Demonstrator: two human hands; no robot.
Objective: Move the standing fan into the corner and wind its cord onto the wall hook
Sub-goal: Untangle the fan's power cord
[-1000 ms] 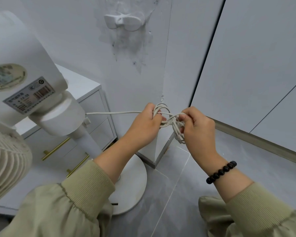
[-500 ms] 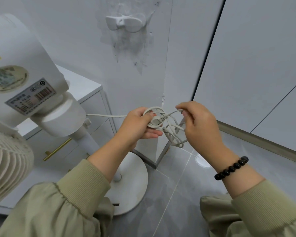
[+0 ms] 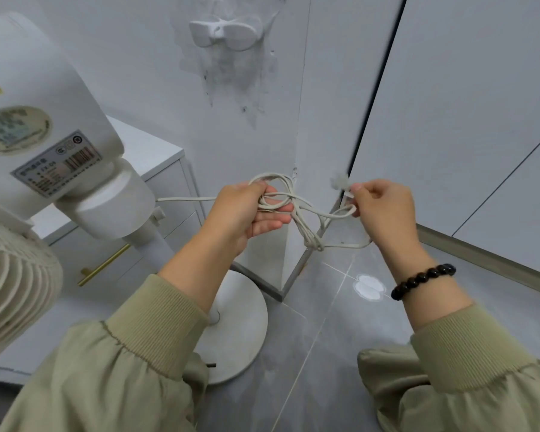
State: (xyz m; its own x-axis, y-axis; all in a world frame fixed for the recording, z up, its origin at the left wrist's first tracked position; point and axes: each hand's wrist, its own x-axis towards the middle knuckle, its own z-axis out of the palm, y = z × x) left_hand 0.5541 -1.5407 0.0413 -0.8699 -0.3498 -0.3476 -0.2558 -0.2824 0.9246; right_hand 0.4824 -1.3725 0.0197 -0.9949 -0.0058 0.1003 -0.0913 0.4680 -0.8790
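Cord-gathering step: left hand (image 3: 250,213) grips loops of thin white power cord (image 3: 184,199); right hand (image 3: 384,207) pinches blurred white plug (image 3: 339,183). Next move, likely: lift coil onto white plastic wall hook (image 3: 225,34) on far wall.

Both arms wear loose sleeves of dull olive-green cloth. The left sleeve (image 3: 100,378) fills the lower left of the frame and the right sleeve (image 3: 468,397) the lower right. Each ends in a wide ribbed knit cuff (image 3: 159,319) of the same green, with the cloth gathered into small puckers along the joining seam. Beyond the cuffs the forearms, left hand (image 3: 247,213) and right hand (image 3: 384,207) are bare. A bracelet (image 3: 423,280) of round, glossy dark beads circles the right wrist, right of centre.
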